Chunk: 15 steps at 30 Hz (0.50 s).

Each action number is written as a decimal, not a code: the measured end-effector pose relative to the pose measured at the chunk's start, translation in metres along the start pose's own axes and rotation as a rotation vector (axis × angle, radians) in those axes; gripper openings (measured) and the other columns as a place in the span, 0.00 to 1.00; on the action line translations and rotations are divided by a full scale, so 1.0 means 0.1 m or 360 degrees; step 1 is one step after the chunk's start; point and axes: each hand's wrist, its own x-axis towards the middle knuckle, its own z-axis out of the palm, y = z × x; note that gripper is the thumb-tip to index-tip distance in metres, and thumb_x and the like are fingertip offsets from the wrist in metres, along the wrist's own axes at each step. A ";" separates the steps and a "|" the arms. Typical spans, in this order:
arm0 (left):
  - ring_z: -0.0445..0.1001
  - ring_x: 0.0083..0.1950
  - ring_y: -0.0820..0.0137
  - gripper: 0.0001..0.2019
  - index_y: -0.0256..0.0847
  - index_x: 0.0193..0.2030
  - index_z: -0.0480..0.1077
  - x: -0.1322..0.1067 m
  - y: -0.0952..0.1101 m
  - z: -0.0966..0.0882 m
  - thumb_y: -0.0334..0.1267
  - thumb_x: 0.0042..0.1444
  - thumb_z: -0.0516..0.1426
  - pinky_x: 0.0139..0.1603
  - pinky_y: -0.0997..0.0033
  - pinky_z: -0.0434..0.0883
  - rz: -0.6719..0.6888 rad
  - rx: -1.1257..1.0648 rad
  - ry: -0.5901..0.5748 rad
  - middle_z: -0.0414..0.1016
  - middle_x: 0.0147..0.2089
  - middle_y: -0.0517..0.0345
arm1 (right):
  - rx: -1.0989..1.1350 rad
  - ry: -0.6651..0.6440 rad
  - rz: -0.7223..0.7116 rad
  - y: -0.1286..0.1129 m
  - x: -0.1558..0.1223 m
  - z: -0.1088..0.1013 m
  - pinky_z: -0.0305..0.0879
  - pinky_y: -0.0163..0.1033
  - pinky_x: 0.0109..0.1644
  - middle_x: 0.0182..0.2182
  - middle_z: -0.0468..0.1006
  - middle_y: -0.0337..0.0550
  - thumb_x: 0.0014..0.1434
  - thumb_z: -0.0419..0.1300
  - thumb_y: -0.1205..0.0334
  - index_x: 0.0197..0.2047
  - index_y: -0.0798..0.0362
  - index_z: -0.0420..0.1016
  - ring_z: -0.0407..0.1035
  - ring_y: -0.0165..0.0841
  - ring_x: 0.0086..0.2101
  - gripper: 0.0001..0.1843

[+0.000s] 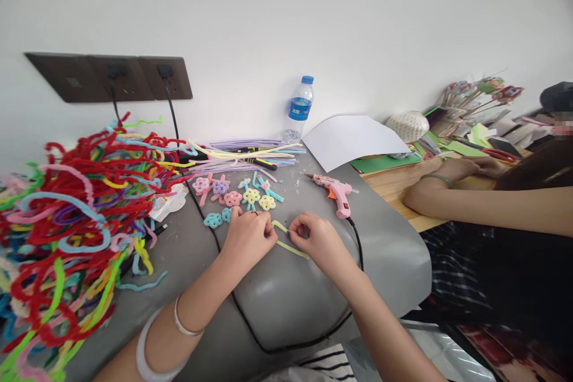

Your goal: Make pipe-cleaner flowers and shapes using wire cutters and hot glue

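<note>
A pale yellow pipe cleaner is bent between my two hands, just above the grey table. My left hand pinches it near the bend, fingers closed. My right hand has thumb and forefinger closed on its other side. Beyond my left hand lie several small pipe cleaner flowers: a yellow one, a pink one and a blue one, partly beside my knuckles. A pink hot glue gun lies past my right hand.
A big heap of coloured pipe cleaners covers the left side. A water bottle and white paper are at the wall. The glue gun's black cord loops beneath my forearms. To the right, another person's arm rests on a wooden table.
</note>
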 end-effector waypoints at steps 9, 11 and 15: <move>0.72 0.31 0.68 0.06 0.41 0.26 0.63 0.00 0.00 -0.02 0.31 0.53 0.52 0.48 0.58 0.56 -0.0005 -0.0045 -0.0051 0.75 0.26 0.62 | 0.0101 0.0051 0.0010 0.00 -0.01 0.01 0.59 0.35 0.31 0.26 0.74 0.40 0.51 0.57 0.69 0.26 0.51 0.73 0.67 0.33 0.27 0.06; 0.72 0.30 0.68 0.06 0.41 0.26 0.63 -0.01 0.01 -0.02 0.31 0.53 0.52 0.48 0.58 0.56 -0.0016 -0.0054 -0.0073 0.75 0.26 0.62 | 0.0193 0.0098 0.0036 0.01 -0.03 -0.04 0.58 0.35 0.29 0.24 0.73 0.39 0.53 0.57 0.66 0.27 0.51 0.74 0.65 0.32 0.25 0.06; 0.71 0.28 0.69 0.07 0.41 0.25 0.63 -0.01 0.01 -0.02 0.31 0.53 0.52 0.48 0.58 0.57 -0.0030 -0.0060 -0.0082 0.75 0.25 0.62 | 0.0232 0.0293 0.0156 0.08 -0.09 -0.18 0.55 0.35 0.26 0.22 0.69 0.36 0.57 0.56 0.60 0.32 0.52 0.74 0.59 0.31 0.22 0.07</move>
